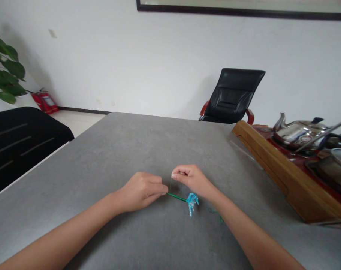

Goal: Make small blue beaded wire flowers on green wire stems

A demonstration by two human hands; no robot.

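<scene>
A beaded flower [192,202] with light-blue and clear bead petals sits at the end of a thin green stem [176,197]. My left hand [148,190] pinches the far end of that stem, so the flower points to the right. Just above it, my right hand [191,178] has thumb and forefinger pressed together on a fine thread [171,184], which runs down to the stem by my left fingertips. Some green thread [215,213] lies on the table beside my right forearm.
A wooden tea tray [274,180] with a steel kettle [299,132] and a metal pot stands at the right of the grey table [125,142]. Beyond the far edge is a black chair [234,93]; another black chair [24,138] is at the left.
</scene>
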